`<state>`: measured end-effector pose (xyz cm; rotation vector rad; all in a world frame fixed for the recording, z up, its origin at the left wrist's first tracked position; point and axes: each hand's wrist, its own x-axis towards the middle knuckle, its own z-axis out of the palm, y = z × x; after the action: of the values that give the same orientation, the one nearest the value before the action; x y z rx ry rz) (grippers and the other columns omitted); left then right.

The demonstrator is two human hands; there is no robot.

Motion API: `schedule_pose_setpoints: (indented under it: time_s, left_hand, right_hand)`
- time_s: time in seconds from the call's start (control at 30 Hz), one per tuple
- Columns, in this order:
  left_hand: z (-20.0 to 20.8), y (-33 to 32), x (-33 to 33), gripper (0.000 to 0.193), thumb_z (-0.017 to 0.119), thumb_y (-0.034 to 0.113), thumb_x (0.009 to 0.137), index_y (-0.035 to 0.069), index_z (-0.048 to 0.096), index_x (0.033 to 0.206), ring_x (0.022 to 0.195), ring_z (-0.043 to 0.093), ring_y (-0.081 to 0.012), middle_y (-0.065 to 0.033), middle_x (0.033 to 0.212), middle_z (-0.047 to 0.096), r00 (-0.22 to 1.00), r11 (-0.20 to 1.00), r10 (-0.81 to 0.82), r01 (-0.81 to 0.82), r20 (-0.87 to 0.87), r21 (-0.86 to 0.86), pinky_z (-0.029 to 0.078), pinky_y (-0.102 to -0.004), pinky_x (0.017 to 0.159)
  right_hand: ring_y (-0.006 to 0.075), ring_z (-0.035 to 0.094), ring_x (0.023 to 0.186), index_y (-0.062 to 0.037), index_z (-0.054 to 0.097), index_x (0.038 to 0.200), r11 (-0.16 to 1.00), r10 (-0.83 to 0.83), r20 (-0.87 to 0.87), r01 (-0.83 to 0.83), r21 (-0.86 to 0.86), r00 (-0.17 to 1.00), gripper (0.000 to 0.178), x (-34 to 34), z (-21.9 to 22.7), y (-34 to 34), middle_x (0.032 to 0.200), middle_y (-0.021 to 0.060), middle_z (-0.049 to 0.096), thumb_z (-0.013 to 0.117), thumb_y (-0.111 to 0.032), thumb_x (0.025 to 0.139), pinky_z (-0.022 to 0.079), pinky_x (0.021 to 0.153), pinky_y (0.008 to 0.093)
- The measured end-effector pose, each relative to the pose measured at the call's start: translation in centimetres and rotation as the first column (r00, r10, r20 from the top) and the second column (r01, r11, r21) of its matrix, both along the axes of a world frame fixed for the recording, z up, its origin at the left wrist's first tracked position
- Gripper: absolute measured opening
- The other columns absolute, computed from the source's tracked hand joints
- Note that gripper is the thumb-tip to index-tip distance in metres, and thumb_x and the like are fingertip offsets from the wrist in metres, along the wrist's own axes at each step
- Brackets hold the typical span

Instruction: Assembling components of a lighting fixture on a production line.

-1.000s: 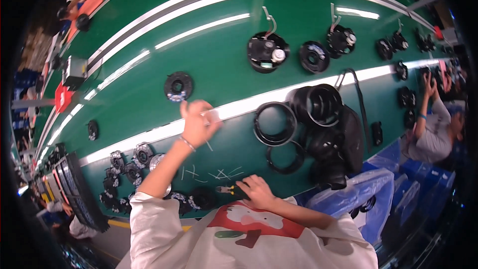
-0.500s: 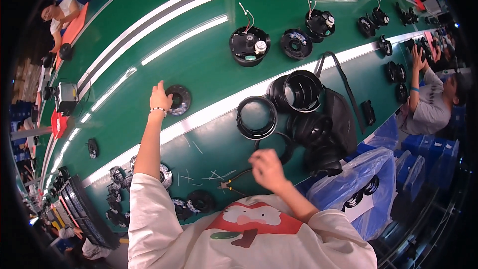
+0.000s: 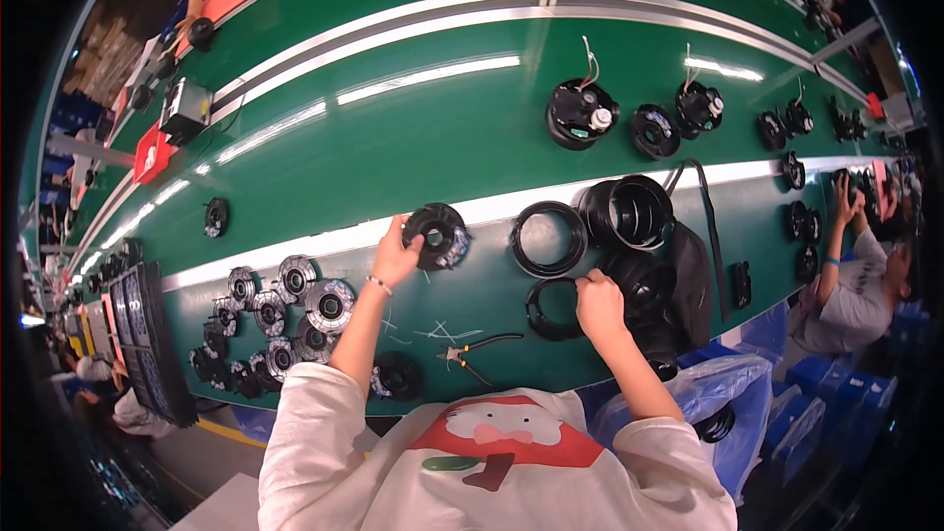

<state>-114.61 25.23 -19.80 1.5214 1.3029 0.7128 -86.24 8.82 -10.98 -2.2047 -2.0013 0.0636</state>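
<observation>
My left hand is closed on the left edge of a black round housing. It has a hole at its centre and a pale wrapped patch at its lower right, and it is held over the near edge of the silver rail. To the right, my right hand has its fingers pinched at the upper right rim of a thin black ring. Just beyond lies a larger black ring. Yellow-and-black handled cutters rest between my forearms, beside some white ties.
Several wound coil parts cluster at left. Black cylindrical shells and a dark bag stand at right. Open motor housings sit beyond the rail. A blue-lined bin is by my right elbow. Another person works at far right.
My left hand has drawn the round housing back from the green table toward me. My right hand has moved from above the cutters onto the thin ring's rim. The view has shifted left.
</observation>
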Motion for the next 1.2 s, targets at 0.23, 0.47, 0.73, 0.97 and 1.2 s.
schedule_pose_setpoints:
  time_s: [0.23,0.47,0.73,0.97,1.2]
  left_hand:
    - [5.1,-8.3,1.3,0.029,0.049,-0.005,0.081,0.002,0.040,0.108,0.094,0.050,-0.0134,-0.0078,0.102,0.053,0.786,0.941,0.286,-0.121,0.549,-0.316,0.041,-0.0257,0.082]
    - [8.0,-13.7,5.2,0.036,0.046,-0.009,0.081,0.004,0.035,0.113,0.095,0.050,-0.0116,-0.0064,0.106,0.049,0.668,0.951,0.250,-0.034,0.701,-0.306,0.042,-0.0232,0.079]
    - [9.9,-14.2,5.1,0.043,0.038,-0.013,0.080,0.007,0.033,0.118,0.096,0.050,-0.0118,-0.0051,0.110,0.047,0.711,0.960,0.149,0.063,0.688,-0.273,0.046,-0.0248,0.076]
    - [8.7,-14.9,5.4,0.058,0.037,-0.017,0.076,0.009,0.027,0.127,0.101,0.048,-0.0144,-0.0050,0.114,0.044,0.740,0.987,-0.008,0.116,0.672,-0.115,0.046,-0.0274,0.080]
    - [10.0,-14.6,5.2,0.071,0.037,-0.020,0.071,0.008,0.018,0.133,0.114,0.040,-0.0149,-0.0073,0.127,0.035,0.677,0.976,-0.032,0.180,0.735,-0.123,0.038,-0.0268,0.092]
  right_hand:
    - [0.0223,0.062,0.062,0.0036,0.061,0.089,0.989,-0.134,-0.529,0.147,-0.018,0.838,0.023,-1.3,5.7,-2.3,0.074,0.0179,0.062,0.064,0.002,0.066,0.050,0.058,0.0272]
    - [0.0083,0.058,0.065,0.0030,0.059,0.101,0.923,-0.163,-0.848,0.381,0.049,0.505,0.030,-5.2,4.2,-0.8,0.082,0.0097,0.063,0.061,0.007,0.071,0.049,0.056,0.0206]
    - [0.0103,0.058,0.062,0.0014,0.049,0.115,0.952,-0.101,-0.764,0.286,0.112,0.637,0.045,-6.8,5.0,-0.3,0.100,0.0128,0.056,0.061,-0.001,0.072,0.047,0.050,0.0198]
    - [0.0381,0.038,0.109,0.0065,0.009,0.131,0.994,-0.092,-0.548,0.113,0.004,0.832,0.117,-8.7,6.7,0.6,0.115,0.0233,0.039,0.079,-0.039,0.050,0.033,0.091,0.0402]
    - [0.0372,0.019,0.125,0.0010,0.000,0.134,0.986,0.165,-0.614,-0.111,0.125,0.772,0.126,-8.3,6.6,0.9,0.137,0.0234,0.012,0.080,-0.038,0.044,0.019,0.102,0.0412]
